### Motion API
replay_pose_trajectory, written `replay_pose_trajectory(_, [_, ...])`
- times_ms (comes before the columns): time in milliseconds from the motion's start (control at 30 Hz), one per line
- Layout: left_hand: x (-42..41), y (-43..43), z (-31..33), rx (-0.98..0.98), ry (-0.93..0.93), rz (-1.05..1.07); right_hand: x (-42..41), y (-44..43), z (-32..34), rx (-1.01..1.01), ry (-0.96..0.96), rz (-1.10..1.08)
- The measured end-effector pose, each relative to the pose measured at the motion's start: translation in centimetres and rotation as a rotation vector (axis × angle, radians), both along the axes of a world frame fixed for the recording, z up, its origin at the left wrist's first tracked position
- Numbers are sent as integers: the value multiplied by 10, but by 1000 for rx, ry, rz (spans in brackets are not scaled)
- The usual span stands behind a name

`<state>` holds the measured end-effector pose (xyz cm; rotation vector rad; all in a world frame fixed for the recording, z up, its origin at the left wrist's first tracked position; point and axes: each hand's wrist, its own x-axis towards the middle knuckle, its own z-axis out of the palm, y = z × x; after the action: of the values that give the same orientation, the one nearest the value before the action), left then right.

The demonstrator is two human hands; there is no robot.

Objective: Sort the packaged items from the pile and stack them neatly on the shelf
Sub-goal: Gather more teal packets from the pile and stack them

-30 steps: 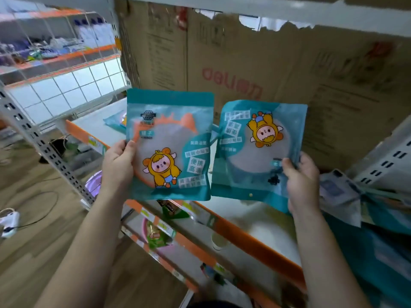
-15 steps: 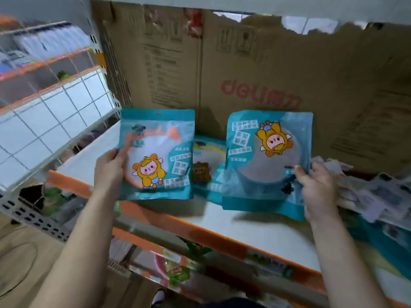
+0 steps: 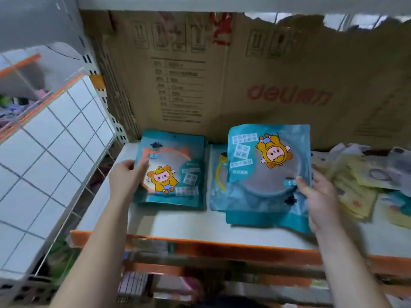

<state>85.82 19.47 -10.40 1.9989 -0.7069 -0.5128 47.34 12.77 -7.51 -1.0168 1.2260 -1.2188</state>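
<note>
Left hand (image 3: 127, 176) grips pouch (image 3: 175, 172), right hand (image 3: 320, 196) inverted pouch (image 3: 264, 183)

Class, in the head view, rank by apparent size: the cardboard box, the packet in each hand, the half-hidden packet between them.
1. Cardboard box.
2. Right-hand packet, though nearer the camera, so unsure against the next.
3. Left-hand packet.
4. Half-hidden packet; only a strip shows.

Your left hand (image 3: 126, 176) grips the left edge of a teal packet (image 3: 175, 172) at the left of the white shelf (image 3: 178, 221), thumb on its face. Your right hand (image 3: 320, 196) holds a second teal packet (image 3: 266, 174) by its right edge, print upside down, overlapping a third packet (image 3: 216, 174). A loose pile (image 3: 355, 185) of yellowish packets lies just right; a cardboard box (image 3: 244, 74) stands behind.
</note>
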Motion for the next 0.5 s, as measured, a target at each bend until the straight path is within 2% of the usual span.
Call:
replay_pose_trajectory(200, [6, -11, -2, 113, -259, 33, 17, 13, -1, 7, 34, -52])
replay_pose_trajectory(500, [0, -14, -1, 112, -230, 28, 24, 21, -7, -2, 50, -26])
